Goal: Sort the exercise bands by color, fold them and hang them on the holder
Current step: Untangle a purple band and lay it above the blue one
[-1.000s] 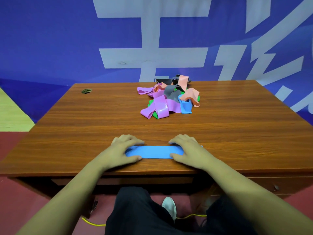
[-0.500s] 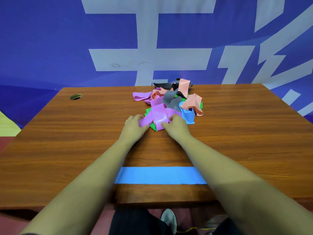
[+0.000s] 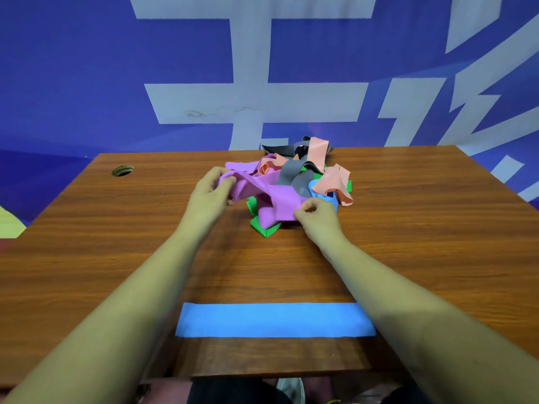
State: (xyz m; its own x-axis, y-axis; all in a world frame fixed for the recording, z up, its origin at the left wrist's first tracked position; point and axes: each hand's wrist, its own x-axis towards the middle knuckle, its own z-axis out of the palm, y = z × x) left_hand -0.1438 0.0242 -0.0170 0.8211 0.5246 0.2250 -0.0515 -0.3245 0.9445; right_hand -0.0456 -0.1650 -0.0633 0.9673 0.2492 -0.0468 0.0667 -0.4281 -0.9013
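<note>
Both hands now lifting purple band (image 3: pixel 262 191); left hand (image 3: pixel 211 196), right hand (image 3: pixel 316 217) pinching.

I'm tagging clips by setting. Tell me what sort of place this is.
Likely a gym or activity room, though that is a guess: a pile of exercise bands lies on a wooden desk, and a blue banner with big white characters hangs behind it.

Two hands (image 3: pixel 210 196) (image 3: pixel 318 218), one flat blue band (image 3: pixel 274 319), one tangled pile (image 3: pixel 291 174).
</note>
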